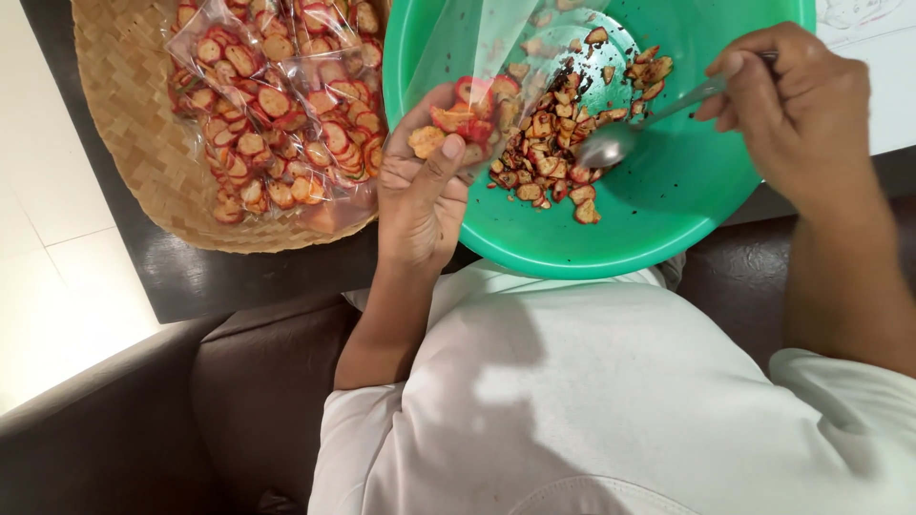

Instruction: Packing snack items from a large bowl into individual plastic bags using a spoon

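Observation:
My left hand [422, 191] grips the lower end of a clear plastic bag [477, 43] partly filled with red-edged round chips, held over the rim of a green plastic bowl [658, 205]. My right hand [801, 114] holds a metal spoon [615, 143] whose bowl rests inside the green bowl beside a pile of loose chips [553, 143] and dark crumbs. The bag's upper part stands open above the pile.
A woven tray [134, 124] at the upper left carries several sealed clear bags of chips [277, 114]. It rests on a dark table. White floor tiles lie at the left, a dark sofa edge at the bottom left, and my white shirt fills the bottom.

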